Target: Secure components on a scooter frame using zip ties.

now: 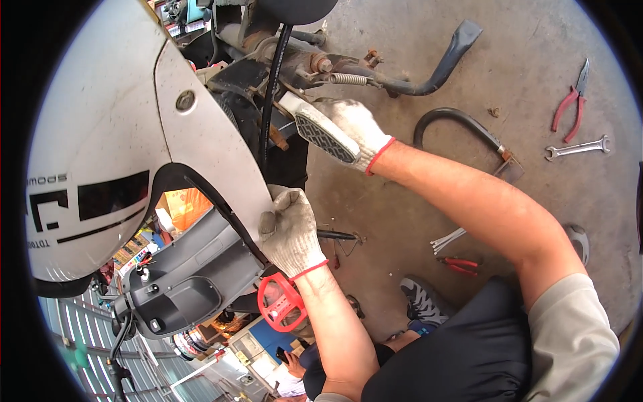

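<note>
Footrest (326,138) with patterned tread juts from underside of scooter; lies just left of right hand (351,127), alongside its bent fingers. Right fingertips hidden; cannot tell whether they grip footrest. Black hose (270,100) passes left of footrest; coil spring (348,79) beyond right hand. Left hand (292,226) nearer person, fingers curled at edge of pale body panel (201,144); cannot tell if anything held. On floor, right side: red-handled pliers (570,106) near open-ended wrench (577,147).

Room over floor (375,228) between left hand (290,228) and right forearm (462,194). Black cable (270,100) crosses before frame (249,79); footrest (327,137) and stand bar (439,75) obstruct.
</note>
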`<state>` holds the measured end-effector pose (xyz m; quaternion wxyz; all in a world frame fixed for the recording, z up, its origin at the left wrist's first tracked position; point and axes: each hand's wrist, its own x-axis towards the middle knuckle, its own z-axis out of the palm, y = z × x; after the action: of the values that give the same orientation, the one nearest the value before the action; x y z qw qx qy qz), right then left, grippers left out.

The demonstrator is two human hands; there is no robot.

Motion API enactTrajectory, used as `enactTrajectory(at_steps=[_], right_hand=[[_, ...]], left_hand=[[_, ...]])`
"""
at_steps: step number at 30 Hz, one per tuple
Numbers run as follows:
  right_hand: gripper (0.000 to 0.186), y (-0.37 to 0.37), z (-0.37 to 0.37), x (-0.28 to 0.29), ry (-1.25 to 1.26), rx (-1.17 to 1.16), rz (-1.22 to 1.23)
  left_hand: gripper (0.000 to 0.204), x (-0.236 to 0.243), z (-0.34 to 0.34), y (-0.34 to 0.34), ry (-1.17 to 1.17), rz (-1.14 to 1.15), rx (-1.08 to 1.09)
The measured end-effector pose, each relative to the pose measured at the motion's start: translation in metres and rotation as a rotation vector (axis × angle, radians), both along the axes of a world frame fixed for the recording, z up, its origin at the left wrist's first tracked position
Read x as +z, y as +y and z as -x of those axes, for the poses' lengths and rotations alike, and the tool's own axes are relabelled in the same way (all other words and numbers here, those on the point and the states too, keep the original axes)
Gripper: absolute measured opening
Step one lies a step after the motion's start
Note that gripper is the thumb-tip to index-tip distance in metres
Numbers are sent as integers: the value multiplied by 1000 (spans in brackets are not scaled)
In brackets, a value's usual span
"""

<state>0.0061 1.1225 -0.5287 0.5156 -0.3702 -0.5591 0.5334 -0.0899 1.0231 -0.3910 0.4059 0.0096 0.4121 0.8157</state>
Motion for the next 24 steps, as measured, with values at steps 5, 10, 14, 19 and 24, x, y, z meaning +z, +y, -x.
enactTrajectory(at_steps=[5,10,14,19,24], right_hand=[[19,-1,29,-4,-128,-58,-108],[23,-4,52,23,93,-299,162],[29,9,59,24,258,24,515],[27,20,83,-5,457,71,371],[26,16,89,-2,1051,265,477]], left_hand=[[33,-14,-2,2,-8,47,44],[34,-9,-3,-1,-23,-8,48],[29,-7,-11,4,-3,57,82],[29,-12,-14,4,-34,7,29],[30,-7,-15,3,11,14,7]])
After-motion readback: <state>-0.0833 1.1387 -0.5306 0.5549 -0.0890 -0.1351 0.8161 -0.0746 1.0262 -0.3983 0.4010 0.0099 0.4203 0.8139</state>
